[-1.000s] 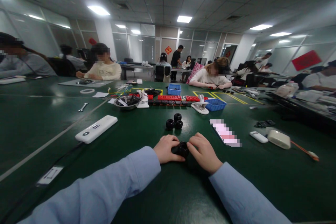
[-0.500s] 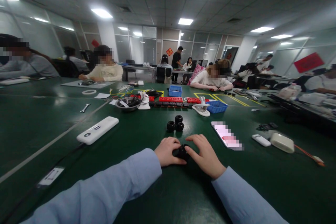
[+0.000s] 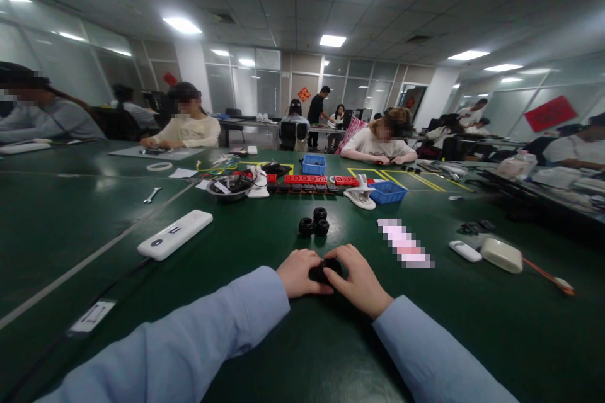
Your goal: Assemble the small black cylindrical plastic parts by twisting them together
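Both of my hands meet at a small black object on the green table [image 3: 265, 352]. My left hand [image 3: 301, 272] grips the left side of this black part [image 3: 333, 269], with fingers behind and thumb in front. On its right side, my right hand [image 3: 359, 277] curls around it, thumb against the near face. The fingers hide much of its shape. Just beyond my hands stands a cluster of black wheel-like pieces [image 3: 321, 227], touching one another.
A white power bank-like device [image 3: 176, 235] with a cable lies left, beyond it a wrench [image 3: 152, 195]. A phone [image 3: 405, 243], white case [image 3: 501, 255] and small white device [image 3: 466, 250] lie right. Farther back are blue bins [image 3: 387, 192], clamps and red strips; people sit across the table.
My right hand has moved slightly left and closed more around the black part. My left hand keeps nearly the same place. The view has shifted slightly.
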